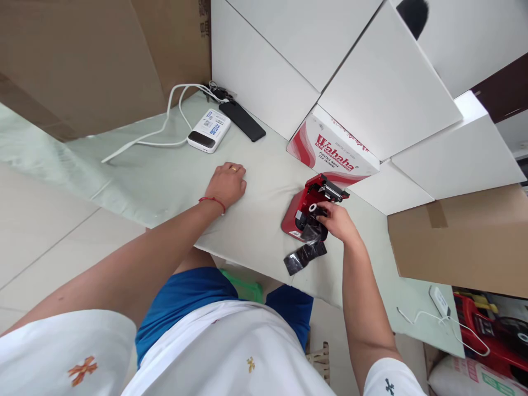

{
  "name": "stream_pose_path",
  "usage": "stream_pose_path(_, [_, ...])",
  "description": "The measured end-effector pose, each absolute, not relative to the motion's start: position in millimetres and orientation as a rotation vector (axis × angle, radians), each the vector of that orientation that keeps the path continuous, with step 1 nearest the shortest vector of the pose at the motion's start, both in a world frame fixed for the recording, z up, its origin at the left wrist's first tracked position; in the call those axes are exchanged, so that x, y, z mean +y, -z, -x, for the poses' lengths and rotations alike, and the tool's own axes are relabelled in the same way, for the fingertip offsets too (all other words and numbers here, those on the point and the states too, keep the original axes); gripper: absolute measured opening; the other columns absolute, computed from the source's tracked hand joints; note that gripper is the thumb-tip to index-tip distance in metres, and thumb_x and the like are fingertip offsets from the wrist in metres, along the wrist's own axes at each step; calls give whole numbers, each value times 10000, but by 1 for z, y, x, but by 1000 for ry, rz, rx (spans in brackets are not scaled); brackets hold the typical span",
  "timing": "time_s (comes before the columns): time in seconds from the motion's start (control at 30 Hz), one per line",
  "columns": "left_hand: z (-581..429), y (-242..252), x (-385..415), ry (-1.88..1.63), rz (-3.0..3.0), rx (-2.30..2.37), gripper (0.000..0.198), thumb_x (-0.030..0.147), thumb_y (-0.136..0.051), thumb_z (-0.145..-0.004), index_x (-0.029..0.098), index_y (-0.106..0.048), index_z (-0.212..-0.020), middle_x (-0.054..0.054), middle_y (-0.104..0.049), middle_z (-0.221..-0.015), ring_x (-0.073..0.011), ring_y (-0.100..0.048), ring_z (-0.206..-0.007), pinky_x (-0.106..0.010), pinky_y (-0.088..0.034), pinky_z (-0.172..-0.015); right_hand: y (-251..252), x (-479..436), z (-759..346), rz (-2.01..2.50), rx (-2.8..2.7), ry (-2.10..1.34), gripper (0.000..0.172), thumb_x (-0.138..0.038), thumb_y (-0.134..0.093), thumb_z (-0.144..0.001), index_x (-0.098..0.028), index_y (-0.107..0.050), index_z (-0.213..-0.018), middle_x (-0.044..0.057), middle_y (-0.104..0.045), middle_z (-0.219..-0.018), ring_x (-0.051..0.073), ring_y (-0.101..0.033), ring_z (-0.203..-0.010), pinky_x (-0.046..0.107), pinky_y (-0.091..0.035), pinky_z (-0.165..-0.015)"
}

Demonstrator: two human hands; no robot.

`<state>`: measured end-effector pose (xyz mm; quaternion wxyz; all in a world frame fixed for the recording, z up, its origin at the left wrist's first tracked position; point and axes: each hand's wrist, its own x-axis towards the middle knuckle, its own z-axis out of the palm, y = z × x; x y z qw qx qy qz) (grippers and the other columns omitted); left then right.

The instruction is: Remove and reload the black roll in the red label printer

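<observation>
A red box-like device (293, 214) stands on the cloth-covered table with its lid raised. Inside it sits a black roll with a white core (313, 208). The thumb and fingers of my right hand (336, 220) close on the roll's right side. From the device's front a dark glossy strip (304, 257) trails down onto the table. My left hand (227, 184) rests on the cloth to the left of the device, fingers curled under; whether anything lies beneath them is hidden.
A Wahaba-printed carton (330, 148) stands behind the device, with white boxes (383, 82) stacked around it. At the back left lie a white power bank (209, 130), a black phone (242, 121) and white cables. Large cardboard boxes (457, 236) flank the table.
</observation>
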<state>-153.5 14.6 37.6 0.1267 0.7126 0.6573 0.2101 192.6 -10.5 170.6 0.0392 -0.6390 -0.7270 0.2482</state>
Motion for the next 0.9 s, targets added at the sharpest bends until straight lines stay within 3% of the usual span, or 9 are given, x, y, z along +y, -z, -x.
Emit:
stream_pose_path(0.2, [154,-40,15,-576,-2091,1920,507,202,-379,-954,71,-669,-1348,-256,-684,-1381,-422,-547,-1332,-594,-447,-1101,-149,7,-174,2092,-2386,-474,444,-146,-705,-874,-229,-734,-1309,106,-796,-1255,303,-726,-1130,422,-542,-997])
stream_pose_path(0.43, [154,-39,15,-618,-2062,1917,506,215,-400,-945,108,-676,-1355,-233,-690,-1381,-422,-542,-1340,-597,-436,-1109,-139,6,-180,1988,-2409,-451,455,-135,-698,-850,-246,-762,-1287,97,-781,-1288,292,-726,-1124,431,-566,-999])
stream_pose_path(0.63, [154,-39,14,-632,-2040,1911,471,219,-409,-938,119,-692,-1301,-235,-696,-1342,-414,-551,-1329,-583,-452,-1100,-141,-64,-177,1523,-2244,-383,320,-290,-542,-1054,-234,-776,-1265,109,-760,-1337,259,-692,-1252,468,-539,-1137])
stream_pose_path(0.73, [154,-38,14,-638,-2051,1916,471,223,-401,-938,118,-696,-1290,-235,-698,-1339,-413,-558,-1325,-586,-458,-1104,-131,-110,-174,1468,-2290,-263,363,-266,-524,-1079,-227,-734,-1373,124,-717,-1448,282,-649,-1326,518,-520,-1162])
stream_pose_path(0.9, [157,-32,17,-723,-2004,1938,462,224,-452,-904,138,-715,-1274,-207,-718,-1351,-418,-569,-1331,-601,-471,-1110,-109,-148,-176,1525,-2306,-159,556,-173,-474,-1078,-256,-515,-1626,113,-577,-1632,276,-528,-1511,580,-410,-1271])
